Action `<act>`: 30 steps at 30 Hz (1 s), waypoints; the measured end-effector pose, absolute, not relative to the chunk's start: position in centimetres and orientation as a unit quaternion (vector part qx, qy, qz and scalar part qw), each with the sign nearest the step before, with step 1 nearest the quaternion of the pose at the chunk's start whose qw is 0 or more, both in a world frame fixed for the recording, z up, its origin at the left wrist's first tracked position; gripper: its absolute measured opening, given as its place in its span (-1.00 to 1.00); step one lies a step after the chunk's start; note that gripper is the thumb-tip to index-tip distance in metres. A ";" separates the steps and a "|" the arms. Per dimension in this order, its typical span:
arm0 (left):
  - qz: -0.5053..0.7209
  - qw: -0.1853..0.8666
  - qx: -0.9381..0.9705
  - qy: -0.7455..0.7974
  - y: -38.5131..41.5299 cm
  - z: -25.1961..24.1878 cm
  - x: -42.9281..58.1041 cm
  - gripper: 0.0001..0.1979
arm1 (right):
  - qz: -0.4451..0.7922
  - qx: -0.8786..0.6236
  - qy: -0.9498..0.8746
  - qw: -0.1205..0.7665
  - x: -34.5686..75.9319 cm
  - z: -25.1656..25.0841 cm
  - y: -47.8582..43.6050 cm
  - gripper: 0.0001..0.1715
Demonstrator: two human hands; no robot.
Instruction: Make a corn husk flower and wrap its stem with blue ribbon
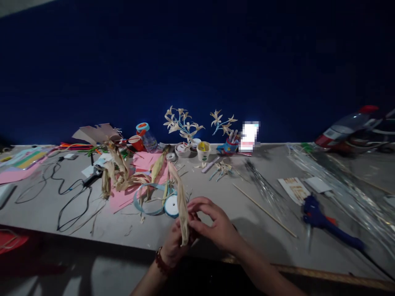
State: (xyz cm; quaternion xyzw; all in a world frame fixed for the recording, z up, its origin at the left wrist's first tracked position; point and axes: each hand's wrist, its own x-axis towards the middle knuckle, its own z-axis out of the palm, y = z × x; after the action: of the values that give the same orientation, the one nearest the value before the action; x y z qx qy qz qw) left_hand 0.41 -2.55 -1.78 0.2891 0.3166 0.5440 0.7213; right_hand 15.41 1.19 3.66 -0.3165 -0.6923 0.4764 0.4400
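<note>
L hand [173, 243] gripped the lower end of a dried husk [182, 201], top leaning to 11 o'clock, prob. to steady it; R hand [216, 224] had fingertips curled against it, couldn't tell if pinching. On the surface [265, 250], ribbon roll [171, 206] lay approx. 10 o'clock of the hands, glue gun [316, 216] at 3, likely for easy reach; flower sprig [182, 123] stood at 12, prob. kept clear.

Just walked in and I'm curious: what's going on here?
A person's left hand holds a long dried corn husk near its lower end, with the right hand close beside it. Beyond them lies a spool of blue ribbon; pale flower sprays stand farther back, and a blue glue gun rests to the right.
</note>
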 end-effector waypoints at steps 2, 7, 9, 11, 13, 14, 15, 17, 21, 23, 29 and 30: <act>0.528 0.724 0.289 0.337 -2.6 -2.3 0.1 -0.63 | 0.508 -0.305 -0.677 0.436 14.6 3.9 1.2 -0.87; 0.534 0.698 0.286 0.381 -2.4 -2.5 -1.3 -0.78 | 0.528 -0.342 -0.643 0.437 14.9 3.5 0.9 -0.78; 0.556 0.666 0.313 0.386 -2.3 -1.9 -1.7 -0.79 | 0.536 -0.357 -0.637 0.424 15.2 3.3 0.8 -0.77; 0.559 0.627 0.371 0.396 -2.2 -1.1 -1.9 -0.81 | 0.562 -0.367 -0.626 0.396 15.5 2.9 0.8 -0.73; 0.542 0.619 0.393 0.411 -2.1 -0.4 -1.9 -0.81 | 0.594 -0.374 -0.607 0.373 15.7 2.6 0.7 -0.70; 0.532 0.629 0.386 0.415 -2.1 -0.2 -1.8 -0.78 | 0.608 -0.377 -0.595 0.367 15.8 2.5 0.7 -0.70; 0.524 0.642 0.374 0.418 -2.0 -0.1 -1.6 -0.77 | 0.621 -0.380 -0.582 0.364 15.9 2.4 0.7 -0.69; 0.514 0.658 0.360 0.417 -1.9 0.0 -1.4 -0.77 | 0.643 -0.381 -0.561 0.357 16.2 2.4 0.6 -0.68; 0.504 0.652 0.382 0.418 -1.8 0.1 -1.2 -0.79 | 0.683 -0.373 -0.531 0.335 16.6 3.0 0.7 -0.61; 0.500 0.645 0.398 0.418 -1.8 0.3 -1.3 -0.80 | 0.700 -0.374 -0.506 0.336 16.6 3.2 0.7 -0.60; 0.479 0.662 0.407 0.408 -1.8 0.9 -1.6 -0.80 | 0.752 -0.354 -0.433 0.349 16.7 3.3 0.4 -0.64; 0.482 0.658 0.410 0.408 -1.8 0.9 -1.7 -0.80 | 0.749 -0.357 -0.437 0.347 16.8 3.4 0.4 -0.64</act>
State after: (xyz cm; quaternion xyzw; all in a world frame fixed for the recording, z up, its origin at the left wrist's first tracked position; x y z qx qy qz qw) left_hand -1.66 -1.82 0.93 0.4103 0.4077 0.4822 0.6580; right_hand 16.84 0.37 3.40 -0.3571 -0.4366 0.7494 0.3468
